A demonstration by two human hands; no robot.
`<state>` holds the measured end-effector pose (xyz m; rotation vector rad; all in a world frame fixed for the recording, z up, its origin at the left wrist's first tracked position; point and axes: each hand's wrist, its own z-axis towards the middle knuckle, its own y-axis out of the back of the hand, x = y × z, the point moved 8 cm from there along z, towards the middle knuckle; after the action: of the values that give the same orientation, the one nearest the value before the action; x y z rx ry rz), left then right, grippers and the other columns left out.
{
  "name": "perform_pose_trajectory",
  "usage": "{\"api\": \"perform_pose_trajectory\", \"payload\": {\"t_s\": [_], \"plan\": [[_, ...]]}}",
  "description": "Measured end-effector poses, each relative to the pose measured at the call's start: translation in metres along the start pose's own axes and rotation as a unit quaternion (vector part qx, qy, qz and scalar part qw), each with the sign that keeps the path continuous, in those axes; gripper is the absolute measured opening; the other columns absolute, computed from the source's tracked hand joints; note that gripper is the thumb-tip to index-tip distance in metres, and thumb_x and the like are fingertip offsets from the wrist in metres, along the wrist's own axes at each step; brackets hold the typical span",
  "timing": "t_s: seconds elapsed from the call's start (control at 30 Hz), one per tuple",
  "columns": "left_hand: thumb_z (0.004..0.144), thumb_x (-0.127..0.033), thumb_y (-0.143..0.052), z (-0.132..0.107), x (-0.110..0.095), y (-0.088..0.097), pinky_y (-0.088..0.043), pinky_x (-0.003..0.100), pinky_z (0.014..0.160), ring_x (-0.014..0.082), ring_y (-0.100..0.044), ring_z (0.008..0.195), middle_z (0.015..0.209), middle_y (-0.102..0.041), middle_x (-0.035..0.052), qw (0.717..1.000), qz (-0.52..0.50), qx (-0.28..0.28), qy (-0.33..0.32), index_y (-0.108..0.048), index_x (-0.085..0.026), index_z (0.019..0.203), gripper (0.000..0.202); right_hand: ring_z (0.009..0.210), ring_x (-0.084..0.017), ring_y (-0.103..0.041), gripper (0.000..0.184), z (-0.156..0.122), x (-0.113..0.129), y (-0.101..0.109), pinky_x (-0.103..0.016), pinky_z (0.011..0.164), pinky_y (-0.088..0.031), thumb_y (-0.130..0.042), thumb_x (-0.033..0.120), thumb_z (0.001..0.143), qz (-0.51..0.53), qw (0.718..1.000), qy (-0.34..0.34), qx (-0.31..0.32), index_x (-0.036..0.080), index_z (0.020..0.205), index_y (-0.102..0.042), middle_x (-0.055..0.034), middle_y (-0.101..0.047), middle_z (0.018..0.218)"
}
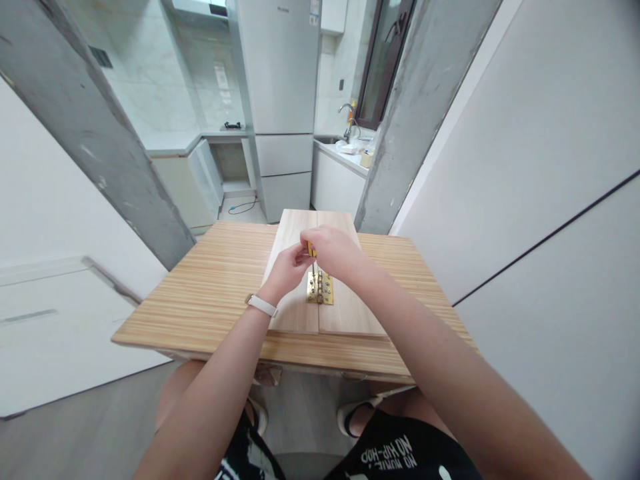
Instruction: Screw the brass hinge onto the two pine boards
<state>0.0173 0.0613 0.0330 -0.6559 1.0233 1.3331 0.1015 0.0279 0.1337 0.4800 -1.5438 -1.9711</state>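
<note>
Screwdriver (pixel 311 250) is being clamped by the left hand (pixel 289 270) and right hand (pixel 334 250) together, its shaft being directed toward six o'clock at a brass hinge (pixel 321 288) being supported by wooden boards (pixel 296 316) on the surface (pixel 200 293).

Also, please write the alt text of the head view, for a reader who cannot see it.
A person's left hand and right hand grip a yellow-handled screwdriver reaching down to a brass hinge across two pale boards on a wood-grain table. A fridge stands beyond.
</note>
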Motion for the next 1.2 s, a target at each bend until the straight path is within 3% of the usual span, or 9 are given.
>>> {"api": "perform_pose_trajectory", "payload": {"t_s": [0.1, 0.23, 0.3, 0.4, 0.6, 0.97, 1.2], "plan": [[0.082, -0.017, -0.066, -0.001, -0.002, 0.004, -0.057, 0.033, 0.081, 0.0212, -0.07, 0.088, 0.097, -0.074, 0.007, 0.999, 0.034, -0.023, 0.0, -0.067, -0.016, 0.099, 0.016, 0.097, -0.021, -0.063, 0.019, -0.002, 0.003, 0.0, -0.029, 0.078, -0.041, -0.059, 0.006, 0.089, 0.012, 1.0, 0.003, 0.002, 0.018, 0.103, -0.064, -0.0077, -0.073, 0.102], [0.078, -0.012, -0.062, -0.003, -0.011, 0.007, -0.046, 0.023, 0.065, 0.0132, -0.058, 0.07, 0.073, -0.063, -0.0022, 0.991, 0.122, -0.057, -0.017, -0.06, -0.018, 0.079, 0.007, 0.099, -0.026, -0.066, 0.035, -0.006, -0.004, 0.008, -0.032, 0.078, -0.045, -0.067, 0.038, 0.094, -0.015, 0.996, -0.083, -0.032, 0.017, 0.119, -0.059, -0.0139, -0.071, 0.114], [0.076, -0.011, -0.062, -0.002, -0.014, 0.006, -0.039, 0.022, 0.059, 0.0108, -0.051, 0.064, 0.067, -0.055, -0.0046, 0.988, 0.138, -0.07, -0.022, -0.055, -0.018, 0.072, 0.012, 0.098, -0.029, -0.068, 0.044, -0.009, -0.006, 0.012, -0.035, 0.078, -0.046, -0.063, 0.053, 0.095, -0.055, 0.989, -0.132, -0.038, 0.016, 0.118, -0.059, -0.0159, -0.072, 0.11], [0.074, -0.009, -0.063, -0.001, -0.011, 0.002, -0.039, 0.02, 0.059, 0.0098, -0.053, 0.064, 0.068, -0.056, -0.0048, 0.992, 0.102, -0.075, -0.02, -0.054, -0.018, 0.073, 0.013, 0.093, -0.031, -0.069, 0.045, -0.012, -0.008, 0.012, -0.036, 0.077, -0.047, -0.051, 0.057, 0.1, -0.102, 0.977, -0.183, -0.031, 0.015, 0.112, -0.062, -0.0169, -0.074, 0.1], [0.072, -0.009, -0.069, 0.002, -0.001, 0.0, -0.05, 0.022, 0.067, 0.0125, -0.065, 0.073, 0.08, -0.067, -0.0017, 0.994, 0.058, -0.091, -0.01, -0.062, -0.018, 0.08, 0.014, 0.089, -0.027, -0.07, 0.035, -0.01, -0.008, 0.007, -0.034, 0.073, -0.046, -0.045, 0.04, 0.106, -0.106, 0.979, -0.172, -0.023, 0.015, 0.1, -0.068, -0.0165, -0.075, 0.098], [0.09, -0.024, -0.068, -0.004, 0.002, -0.002, -0.06, 0.036, 0.089, 0.0235, -0.075, 0.099, 0.117, -0.074, 0.0099, 0.999, 0.03, -0.019, -0.006, -0.07, -0.02, 0.116, 0.026, 0.083, -0.02, -0.066, 0.019, 0.001, -0.013, 0.003, -0.03, 0.07, -0.039, -0.055, 0.014, 0.095, -0.043, 0.997, -0.059, -0.012, 0.016, 0.087, -0.072, -0.0093, -0.071, 0.09], [0.091, -0.022, -0.066, -0.002, 0.002, -0.007, -0.057, 0.038, 0.096, 0.0255, -0.072, 0.108, 0.114, -0.075, 0.0115, 1.0, -0.018, 0.009, -0.015, -0.069, -0.016, 0.111, 0.022, 0.097, -0.021, -0.067, 0.031, 0.0, -0.01, -0.002, -0.028, 0.082, -0.044, -0.058, 0.003, 0.084, 0.045, 0.999, -0.029, 0.007, 0.018, 0.105, -0.074, -0.0076, -0.076, 0.102]]}}
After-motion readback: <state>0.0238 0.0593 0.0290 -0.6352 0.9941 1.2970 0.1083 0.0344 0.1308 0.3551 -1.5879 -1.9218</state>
